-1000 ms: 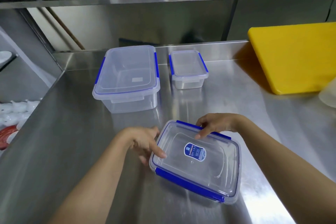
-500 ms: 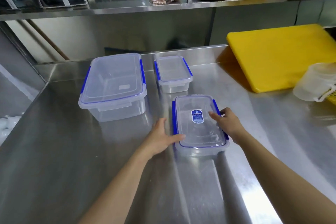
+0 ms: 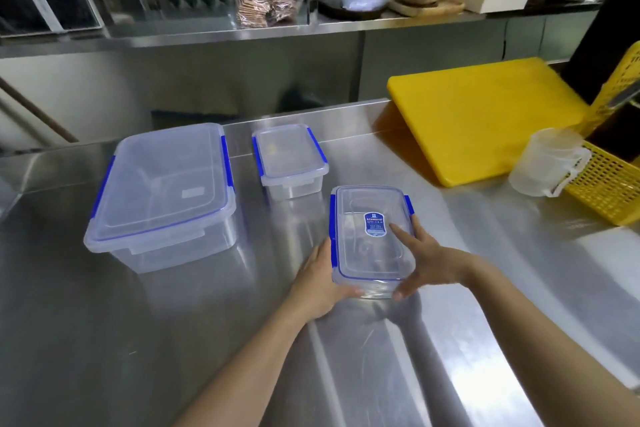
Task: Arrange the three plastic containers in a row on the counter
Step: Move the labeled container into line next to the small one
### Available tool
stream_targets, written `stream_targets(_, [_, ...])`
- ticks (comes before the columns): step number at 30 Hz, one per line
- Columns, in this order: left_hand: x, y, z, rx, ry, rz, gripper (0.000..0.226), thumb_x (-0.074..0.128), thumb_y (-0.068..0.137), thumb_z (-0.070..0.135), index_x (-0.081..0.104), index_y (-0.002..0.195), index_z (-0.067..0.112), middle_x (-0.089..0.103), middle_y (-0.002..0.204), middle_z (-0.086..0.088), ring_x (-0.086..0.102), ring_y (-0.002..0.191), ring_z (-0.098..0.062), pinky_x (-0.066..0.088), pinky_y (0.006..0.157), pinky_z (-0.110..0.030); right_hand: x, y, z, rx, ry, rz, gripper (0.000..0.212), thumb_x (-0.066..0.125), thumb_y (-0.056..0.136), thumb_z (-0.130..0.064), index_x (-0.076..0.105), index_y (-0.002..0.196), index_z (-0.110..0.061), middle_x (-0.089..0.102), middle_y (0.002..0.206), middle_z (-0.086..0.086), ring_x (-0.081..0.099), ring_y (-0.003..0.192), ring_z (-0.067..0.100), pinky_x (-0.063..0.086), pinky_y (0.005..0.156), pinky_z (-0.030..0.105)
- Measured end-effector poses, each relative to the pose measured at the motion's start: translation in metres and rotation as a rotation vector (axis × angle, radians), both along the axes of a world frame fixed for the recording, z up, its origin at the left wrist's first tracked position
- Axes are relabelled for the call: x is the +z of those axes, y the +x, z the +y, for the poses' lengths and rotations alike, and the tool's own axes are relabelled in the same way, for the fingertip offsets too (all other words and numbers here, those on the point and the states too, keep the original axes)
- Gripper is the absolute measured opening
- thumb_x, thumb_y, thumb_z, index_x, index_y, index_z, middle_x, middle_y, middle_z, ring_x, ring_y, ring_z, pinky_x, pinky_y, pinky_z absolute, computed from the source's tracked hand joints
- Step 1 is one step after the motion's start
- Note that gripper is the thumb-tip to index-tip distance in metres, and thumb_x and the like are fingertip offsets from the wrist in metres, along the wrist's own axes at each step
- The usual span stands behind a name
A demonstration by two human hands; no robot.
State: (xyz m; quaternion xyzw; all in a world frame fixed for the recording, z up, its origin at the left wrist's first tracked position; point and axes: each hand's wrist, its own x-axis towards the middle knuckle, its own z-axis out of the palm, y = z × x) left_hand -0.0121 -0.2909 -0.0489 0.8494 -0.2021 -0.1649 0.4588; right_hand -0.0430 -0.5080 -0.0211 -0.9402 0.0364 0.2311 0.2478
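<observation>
Both hands, left hand (image 3: pixel 320 279) and right hand (image 3: pixel 424 256), fingers (image 3: pixel 398 229) clasping the labelled container (image 3: pixel 372 241) on the worktop (image 3: pixel 173 340), likely for lining up beyond the fingertips beside the small container (image 3: pixel 289 159) and large container (image 3: pixel 162 191).

Two bare forearms, left hand (image 3: pixel 320 276) and right hand (image 3: pixel 427 258) ungloved, no sleeves or jewellery visible.

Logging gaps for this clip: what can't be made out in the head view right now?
- Labelled container: sticker text too small to read; near corners covered by the left hand and right hand.
- Yellow basket: cut off by the right edge.
- Shelf bag: contents blurred behind plastic.
- Large container: far side hidden by its own body.
</observation>
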Motion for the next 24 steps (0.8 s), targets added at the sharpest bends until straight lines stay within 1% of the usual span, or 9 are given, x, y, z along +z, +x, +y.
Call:
stream_targets(2, [-0.002, 0.009, -0.01, 0.018, 0.037, -0.031, 0.088, 0.082, 0.061, 0.027, 0.034, 0.135, 0.025, 0.041, 0.135, 0.001, 0.044, 0.124, -0.018, 0.034, 0.099, -0.026, -0.004, 0.003, -0.011, 0.015, -0.047, -0.052, 0.13, 0.083, 0.058, -0.044, -0.014, 0.144, -0.033, -0.025, 0.153, 0.003, -0.005, 0.144, 0.028, 0.017, 0.118, 0.045])
stream_targets(5, [-0.005, 0.022, -0.027, 0.08, 0.114, -0.16, 0.075, 0.077, 0.069, 0.028, 0.04, 0.133, 0.018, 0.038, 0.137, 0.001, 0.043, 0.124, -0.019, 0.031, 0.098, -0.023, -0.009, 0.012, -0.026, -0.074, 0.025, -0.146, 0.112, 0.079, 0.067, -0.037, 0.0, 0.145, -0.034, -0.013, 0.156, -0.004, 0.006, 0.144, 0.024, 0.026, 0.113, 0.036])
stream_targets(9, [-0.003, 0.042, -0.049, 0.095, 0.237, -0.44, 0.04, 0.071, 0.075, 0.024, 0.058, 0.11, 0.01, 0.054, 0.115, -0.007, 0.05, 0.106, -0.025, 0.04, 0.092, -0.033, -0.013, 0.032, -0.044, -0.184, 0.057, -0.249, 0.092, 0.075, 0.072, -0.036, 0.021, 0.145, -0.028, 0.005, 0.159, -0.002, 0.023, 0.141, 0.022, 0.034, 0.109, 0.036])
stream_targets(12, [-0.002, 0.057, -0.066, 0.102, 0.297, -0.598, 0.02, 0.072, 0.071, 0.007, 0.065, 0.089, 0.006, 0.063, 0.092, -0.011, 0.06, 0.085, -0.031, 0.051, 0.072, -0.035, -0.017, 0.051, -0.052, -0.218, 0.03, -0.312, 0.086, 0.073, 0.073, -0.037, 0.026, 0.144, -0.022, 0.01, 0.158, 0.0, 0.027, 0.14, 0.023, 0.034, 0.109, 0.037])
stream_targets(13, [-0.002, 0.063, -0.071, 0.105, 0.313, -0.607, 0.017, 0.069, 0.074, 0.004, 0.064, 0.09, 0.007, 0.064, 0.092, -0.011, 0.061, 0.085, -0.03, 0.051, 0.07, -0.034, -0.018, 0.059, -0.055, -0.232, 0.024, -0.332, 0.085, 0.073, 0.073, -0.036, 0.028, 0.144, -0.021, 0.012, 0.158, 0.001, 0.028, 0.14, 0.024, 0.035, 0.108, 0.037])
stream_targets(16, [-0.003, 0.084, -0.083, 0.114, 0.303, -0.549, 0.026, 0.052, 0.086, 0.008, 0.06, 0.111, 0.009, 0.061, 0.112, -0.01, 0.057, 0.102, -0.029, 0.047, 0.083, -0.037, -0.018, 0.084, -0.065, -0.23, 0.031, -0.374, 0.078, 0.071, 0.075, -0.034, 0.033, 0.142, -0.021, 0.017, 0.157, 0.003, 0.034, 0.137, 0.026, 0.038, 0.105, 0.037])
stream_targets(19, [-0.005, 0.105, -0.096, 0.117, 0.319, -0.531, 0.037, 0.048, 0.09, 0.022, 0.051, 0.126, 0.013, 0.054, 0.13, -0.004, 0.05, 0.118, -0.024, 0.043, 0.094, -0.036, -0.015, 0.114, -0.077, -0.221, 0.005, -0.394, 0.074, 0.072, 0.075, -0.031, 0.037, 0.139, -0.022, 0.022, 0.156, 0.006, 0.042, 0.132, 0.028, 0.042, 0.099, 0.037])
stream_targets(22, [-0.011, 0.125, -0.108, 0.068, 0.38, -0.456, 0.054, 0.045, 0.092, 0.032, 0.029, 0.142, 0.018, 0.031, 0.152, -0.001, 0.028, 0.139, -0.022, 0.03, 0.111, -0.034, -0.013, 0.147, -0.092, -0.205, -0.026, -0.407, 0.071, 0.073, 0.075, -0.028, 0.041, 0.138, -0.021, 0.026, 0.153, 0.006, 0.051, 0.124, 0.029, 0.044, 0.095, 0.036])
stream_targets(24, [-0.015, 0.136, -0.112, 0.033, 0.41, -0.436, 0.063, 0.045, 0.092, 0.033, 0.015, 0.146, 0.021, 0.016, 0.158, 0.003, 0.017, 0.144, -0.022, 0.023, 0.115, -0.033, -0.013, 0.163, -0.1, -0.204, -0.03, -0.398, 0.069, 0.072, 0.077, -0.026, 0.041, 0.138, -0.02, 0.026, 0.154, 0.005, 0.049, 0.126, 0.028, 0.043, 0.096, 0.036])
